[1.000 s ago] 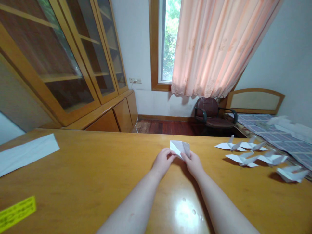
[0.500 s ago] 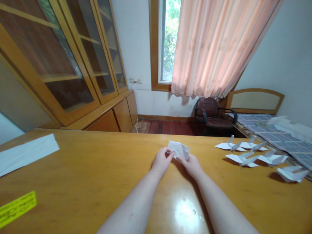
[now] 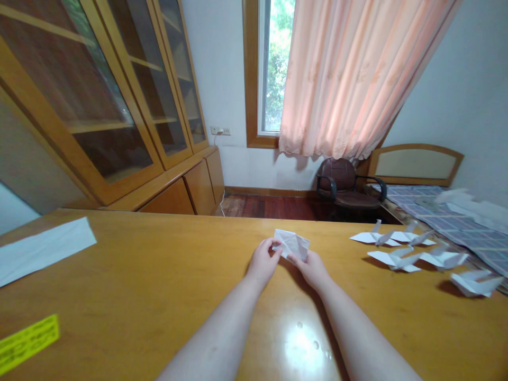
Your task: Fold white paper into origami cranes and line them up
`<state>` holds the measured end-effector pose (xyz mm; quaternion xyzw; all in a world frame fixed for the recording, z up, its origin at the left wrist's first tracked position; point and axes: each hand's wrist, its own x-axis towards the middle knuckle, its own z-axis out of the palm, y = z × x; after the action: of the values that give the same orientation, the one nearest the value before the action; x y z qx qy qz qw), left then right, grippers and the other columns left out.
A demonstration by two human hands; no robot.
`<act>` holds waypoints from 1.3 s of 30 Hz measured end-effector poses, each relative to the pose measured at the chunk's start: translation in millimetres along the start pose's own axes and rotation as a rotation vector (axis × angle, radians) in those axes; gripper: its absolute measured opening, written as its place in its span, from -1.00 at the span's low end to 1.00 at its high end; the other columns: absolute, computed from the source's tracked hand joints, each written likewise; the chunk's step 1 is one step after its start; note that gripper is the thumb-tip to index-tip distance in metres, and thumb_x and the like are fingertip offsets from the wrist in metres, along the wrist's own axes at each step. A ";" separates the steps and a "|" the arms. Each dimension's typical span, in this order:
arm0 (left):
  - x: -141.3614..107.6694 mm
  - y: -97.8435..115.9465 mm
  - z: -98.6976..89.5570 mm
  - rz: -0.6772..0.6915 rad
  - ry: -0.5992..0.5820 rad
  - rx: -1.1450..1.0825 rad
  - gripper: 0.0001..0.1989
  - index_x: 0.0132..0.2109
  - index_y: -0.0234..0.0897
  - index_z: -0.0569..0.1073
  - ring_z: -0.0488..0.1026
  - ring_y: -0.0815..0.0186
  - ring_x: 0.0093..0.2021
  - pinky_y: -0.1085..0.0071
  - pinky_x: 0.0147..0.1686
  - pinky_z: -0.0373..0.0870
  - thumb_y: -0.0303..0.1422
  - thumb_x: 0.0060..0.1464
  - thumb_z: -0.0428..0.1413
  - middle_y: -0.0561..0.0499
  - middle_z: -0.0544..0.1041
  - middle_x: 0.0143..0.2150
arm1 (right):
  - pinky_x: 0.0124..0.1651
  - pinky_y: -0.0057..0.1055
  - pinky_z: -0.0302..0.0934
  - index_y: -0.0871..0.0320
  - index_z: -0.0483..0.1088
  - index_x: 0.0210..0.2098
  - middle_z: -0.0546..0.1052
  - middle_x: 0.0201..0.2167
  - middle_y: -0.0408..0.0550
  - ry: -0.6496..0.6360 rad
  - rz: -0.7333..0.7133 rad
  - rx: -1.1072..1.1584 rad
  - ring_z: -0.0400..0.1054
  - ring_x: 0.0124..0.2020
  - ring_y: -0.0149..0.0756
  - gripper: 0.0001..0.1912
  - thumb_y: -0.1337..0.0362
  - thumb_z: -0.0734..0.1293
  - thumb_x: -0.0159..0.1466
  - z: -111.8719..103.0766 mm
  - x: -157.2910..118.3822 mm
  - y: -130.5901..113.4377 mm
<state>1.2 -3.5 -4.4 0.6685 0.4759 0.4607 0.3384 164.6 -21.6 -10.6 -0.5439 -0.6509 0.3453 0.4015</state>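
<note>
A folded sheet of white paper (image 3: 294, 245), creased across its face, is held up just above the desk between both hands. My left hand (image 3: 263, 260) pinches its left corner between thumb and fingers. On the lower right edge, my right hand (image 3: 311, 269) grips the paper with the thumb in front; its other fingers are mostly hidden behind. Off to the right stand several folded white paper birds (image 3: 393, 258) in loose rows, apart from my hands.
White paper (image 3: 47, 248) lies at the desk's left, with a yellow label (image 3: 29, 341) nearer me. The wooden desk (image 3: 166, 286) ends at a far edge; beyond it are a brown armchair (image 3: 341, 180) and a bed (image 3: 420, 196). A glass-fronted cabinet (image 3: 159, 164) stands left.
Both hands keep their places on the paper. Only the left fingers have shifted very slightly at its corner.
</note>
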 end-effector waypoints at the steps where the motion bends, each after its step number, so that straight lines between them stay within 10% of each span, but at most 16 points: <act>1: 0.0 0.6 -0.2 0.002 -0.004 0.001 -0.85 -0.22 -0.24 0.42 0.40 0.33 -0.20 0.40 -0.15 0.32 -0.42 -0.01 0.05 0.01 0.48 -0.21 | -0.06 -0.19 0.24 0.20 0.46 -0.17 0.53 -0.17 0.03 -0.002 -0.005 0.000 0.40 -0.15 -0.10 -0.64 0.14 0.27 0.12 0.0 0.0 -0.2; 39: 0.1 -14.0 3.2 -0.130 -0.073 0.049 -0.81 -0.22 -0.24 0.41 0.33 0.40 -0.44 0.51 -0.42 0.23 -0.28 0.04 0.01 0.06 0.45 -0.39 | -0.21 -0.31 0.26 0.21 0.48 -0.23 0.56 -0.27 0.03 0.008 0.063 -0.098 0.42 -0.23 -0.09 -0.66 0.12 0.25 0.13 0.0 -1.3 -4.0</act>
<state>-0.3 1.1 -18.0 0.6605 0.5166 0.4015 0.3682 163.0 -23.5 -7.2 -0.5847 -0.6479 0.3232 0.3659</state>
